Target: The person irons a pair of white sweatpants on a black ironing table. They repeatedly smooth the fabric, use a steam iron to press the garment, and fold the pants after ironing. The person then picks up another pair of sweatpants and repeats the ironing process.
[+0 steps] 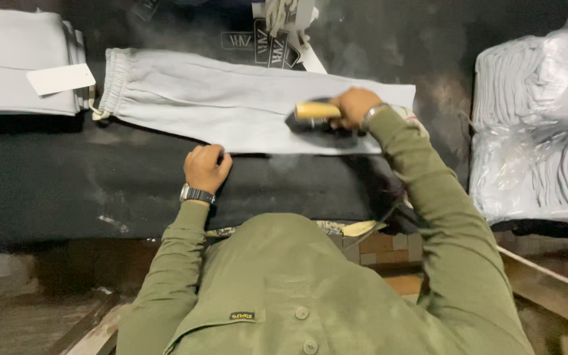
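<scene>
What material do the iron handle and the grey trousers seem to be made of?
Iron handle: probably wood, pale tan with a smooth, slightly glossy surface; the right hand grips it.
Trousers: soft matte knit, probably cotton fleece, with a gathered elastic waist; the left hand presses the edge.

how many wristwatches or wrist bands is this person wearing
2. One dark watch sits on the left wrist, beside the left hand pressing the grey trousers. One band sits on the right wrist, by the right hand gripping the iron.
</scene>
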A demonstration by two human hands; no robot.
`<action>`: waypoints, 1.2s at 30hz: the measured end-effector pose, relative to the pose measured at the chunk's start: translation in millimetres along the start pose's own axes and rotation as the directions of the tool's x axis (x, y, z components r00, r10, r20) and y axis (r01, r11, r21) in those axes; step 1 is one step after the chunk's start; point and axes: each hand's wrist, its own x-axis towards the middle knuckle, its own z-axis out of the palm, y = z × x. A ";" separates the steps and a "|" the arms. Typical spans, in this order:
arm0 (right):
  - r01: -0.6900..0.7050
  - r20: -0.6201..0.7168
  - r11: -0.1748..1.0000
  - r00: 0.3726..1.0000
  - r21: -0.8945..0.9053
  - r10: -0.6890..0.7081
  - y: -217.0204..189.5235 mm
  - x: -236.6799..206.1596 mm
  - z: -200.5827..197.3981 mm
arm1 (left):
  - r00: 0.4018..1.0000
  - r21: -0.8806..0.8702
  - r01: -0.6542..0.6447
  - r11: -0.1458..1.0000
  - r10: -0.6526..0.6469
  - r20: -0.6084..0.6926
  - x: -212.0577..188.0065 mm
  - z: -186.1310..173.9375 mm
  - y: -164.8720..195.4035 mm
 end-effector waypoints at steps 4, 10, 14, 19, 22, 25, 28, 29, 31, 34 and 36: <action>-0.003 0.049 1.000 0.999 -0.018 0.004 5.5 -43.6 21.0 | 0.998 -0.044 -0.061 0.997 0.060 -0.015 0.8 2.3 -3.2; -0.065 -0.150 0.988 0.985 0.142 0.086 -45.4 -30.1 25.1 | 0.994 -0.098 -0.104 0.990 0.106 0.011 -1.0 3.4 -7.1; 0.146 -0.112 0.986 0.984 0.086 -0.136 -109.2 2.7 13.3 | 0.992 -0.079 -0.108 0.991 0.113 0.064 -3.6 -11.6 -11.7; 0.246 -0.119 0.968 0.961 -0.046 -0.250 -169.3 29.3 0.6 | 0.991 -0.059 0.032 0.998 -0.039 -0.132 17.5 -65.7 -37.2; 0.248 -0.145 0.967 0.956 -0.066 -0.255 -168.2 39.1 -9.3 | 0.964 0.059 0.131 0.990 -0.114 -0.239 41.6 -103.5 -61.2; 0.073 -0.234 0.996 0.969 -0.053 -0.084 -145.9 52.0 -17.0 | 0.970 0.107 0.113 0.988 -0.086 -0.229 75.8 -118.4 -77.0; -0.100 -0.277 0.983 0.951 0.157 0.141 -123.0 68.2 -16.6 | 0.990 0.092 0.050 0.994 -0.038 -0.134 107.7 -114.4 -85.6; -0.162 -0.299 0.971 0.931 0.176 0.209 -118.6 73.8 -14.7 | 0.995 0.086 0.019 0.996 -0.011 -0.099 121.8 -111.0 -90.4; -0.290 -0.346 0.932 0.870 0.218 0.351 -112.4 81.0 -11.4 | 0.999 0.118 0.052 0.992 -0.052 -0.002 150.7 -101.4 -99.8; -0.340 -0.381 0.908 0.827 0.245 0.413 -108.7 82.0 -8.3 | 0.974 0.307 0.046 0.951 -0.110 0.197 191.6 -87.6 -120.5; -0.253 -0.415 0.934 0.844 0.253 0.341 -107.0 78.0 -9.4 | 0.904 0.422 0.069 0.904 -0.236 0.357 212.3 -79.7 -135.1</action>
